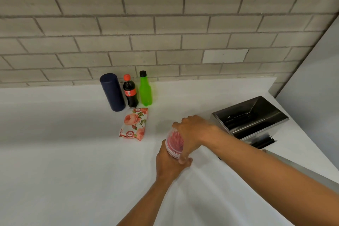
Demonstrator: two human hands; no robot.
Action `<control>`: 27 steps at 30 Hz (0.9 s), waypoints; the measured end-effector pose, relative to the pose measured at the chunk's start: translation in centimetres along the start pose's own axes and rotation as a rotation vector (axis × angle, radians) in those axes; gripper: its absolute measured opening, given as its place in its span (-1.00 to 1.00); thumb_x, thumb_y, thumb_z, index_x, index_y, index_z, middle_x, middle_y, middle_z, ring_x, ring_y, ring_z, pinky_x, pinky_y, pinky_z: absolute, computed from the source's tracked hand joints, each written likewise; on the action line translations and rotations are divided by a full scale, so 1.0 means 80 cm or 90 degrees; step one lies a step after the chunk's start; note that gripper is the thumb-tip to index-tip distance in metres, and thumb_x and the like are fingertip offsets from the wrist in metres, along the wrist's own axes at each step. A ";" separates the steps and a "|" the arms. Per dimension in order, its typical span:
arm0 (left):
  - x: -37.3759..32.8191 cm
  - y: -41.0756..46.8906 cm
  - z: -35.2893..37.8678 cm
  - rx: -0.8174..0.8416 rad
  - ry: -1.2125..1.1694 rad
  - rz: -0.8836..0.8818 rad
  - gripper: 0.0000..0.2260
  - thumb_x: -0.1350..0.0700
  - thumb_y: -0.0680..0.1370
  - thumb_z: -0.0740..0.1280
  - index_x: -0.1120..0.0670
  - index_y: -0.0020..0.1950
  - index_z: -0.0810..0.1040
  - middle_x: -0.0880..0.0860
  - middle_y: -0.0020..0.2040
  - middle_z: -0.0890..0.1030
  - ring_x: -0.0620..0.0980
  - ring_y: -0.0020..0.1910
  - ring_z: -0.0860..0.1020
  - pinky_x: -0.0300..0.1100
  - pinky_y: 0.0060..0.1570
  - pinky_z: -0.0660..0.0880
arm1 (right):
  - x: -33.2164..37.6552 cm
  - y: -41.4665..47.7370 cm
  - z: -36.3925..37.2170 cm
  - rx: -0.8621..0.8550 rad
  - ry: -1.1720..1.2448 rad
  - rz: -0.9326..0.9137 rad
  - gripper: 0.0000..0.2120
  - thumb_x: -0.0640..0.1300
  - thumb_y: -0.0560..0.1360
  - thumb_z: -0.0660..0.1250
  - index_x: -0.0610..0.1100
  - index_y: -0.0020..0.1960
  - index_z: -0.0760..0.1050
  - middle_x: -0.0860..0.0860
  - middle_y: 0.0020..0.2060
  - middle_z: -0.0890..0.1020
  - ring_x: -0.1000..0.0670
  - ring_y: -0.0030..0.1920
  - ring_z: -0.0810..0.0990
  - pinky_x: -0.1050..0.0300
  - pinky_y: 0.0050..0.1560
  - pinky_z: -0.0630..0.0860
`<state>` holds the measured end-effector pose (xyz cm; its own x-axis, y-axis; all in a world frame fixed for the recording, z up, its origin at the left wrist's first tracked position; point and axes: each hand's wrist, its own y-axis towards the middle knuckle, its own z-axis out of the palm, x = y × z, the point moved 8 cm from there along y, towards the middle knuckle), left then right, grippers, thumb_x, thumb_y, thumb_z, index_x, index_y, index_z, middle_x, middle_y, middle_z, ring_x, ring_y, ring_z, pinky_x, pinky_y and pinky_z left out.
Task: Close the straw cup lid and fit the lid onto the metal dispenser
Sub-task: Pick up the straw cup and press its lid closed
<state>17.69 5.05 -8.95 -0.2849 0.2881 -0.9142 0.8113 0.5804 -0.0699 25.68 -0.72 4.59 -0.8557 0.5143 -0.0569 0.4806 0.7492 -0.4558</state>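
Right hand point(192, 134) lies over the top of the cup point(174, 143), fingers point(183, 158) curled down around its near rim, thumb side at the far rim; grasping the clear lid. Left hand point(169, 165) wraps the cup's lower side from below, fingers hidden behind the cup, clenched on it. Cup tilts its top toward the camera; red straws show through the clear lid. Whether the lid is fully seated: cannot tell, the right hand covers most of it.

Cup sits low over the white surface point(73, 143), centre-right, just left of the dispenser point(251, 119).

Dispenser: steel box, top open, dark inside, standing at the surface's right edge. A dark slot with black rods shows at its near lower side; detail unclear. The right forearm crosses in front of its near corner. A grey metal sheet point(300, 169) lies along the edge behind the forearm, partly hidden and cut off by the frame.

Farther back, well apart from the hands: floral packet point(134, 124) lying flat; behind it, in a row by the brick wall point(165, 24), a dark blue cylinder point(112, 92), a cola bottle point(130, 91), a green bottle point(145, 89), all upright and close together.
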 end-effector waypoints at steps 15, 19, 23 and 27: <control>0.000 0.000 0.002 0.023 0.024 -0.010 -0.03 -0.27 0.07 0.69 -0.15 0.39 0.38 -0.19 0.17 0.53 -0.13 0.12 0.55 -0.57 -0.04 0.40 | 0.003 -0.005 0.002 -0.001 0.039 0.035 0.24 0.28 0.03 0.64 0.09 0.58 0.13 -0.08 0.34 0.41 -0.16 0.32 0.44 0.00 0.05 0.48; -0.002 0.000 0.004 0.026 0.028 -0.013 -0.04 -0.14 0.16 0.72 -0.01 0.47 0.38 -0.03 0.27 0.55 0.03 0.27 0.54 -0.15 0.27 0.49 | 0.011 -0.010 0.007 0.032 0.047 0.001 0.27 0.06 0.07 0.72 0.19 0.60 0.07 -0.08 0.43 0.31 -0.14 0.41 0.33 -0.10 0.20 0.53; -0.007 -0.003 -0.001 0.025 0.022 -0.002 -0.11 -0.13 0.19 0.71 -0.02 0.43 0.40 0.02 0.26 0.59 0.08 0.20 0.59 0.02 0.24 0.57 | 0.011 -0.005 0.005 0.014 0.068 0.021 0.11 0.03 0.10 0.67 0.22 0.53 0.20 -0.03 0.25 0.40 -0.11 0.26 0.42 0.03 -0.11 0.51; -0.007 -0.004 -0.006 0.037 -0.007 0.010 -0.06 -0.16 0.13 0.72 -0.04 0.42 0.38 -0.08 0.16 0.56 -0.05 0.06 0.55 -0.28 0.03 0.55 | 0.011 -0.001 0.005 -0.001 0.093 0.069 0.09 0.19 0.06 0.61 0.20 0.51 0.21 -0.03 0.17 0.41 -0.12 0.19 0.46 0.12 -0.27 0.34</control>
<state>17.37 5.08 -8.26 -0.2665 0.2883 -0.9197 0.8437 0.5311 -0.0780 24.81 -0.52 4.21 -0.7618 0.6474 0.0234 0.5693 0.6862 -0.4528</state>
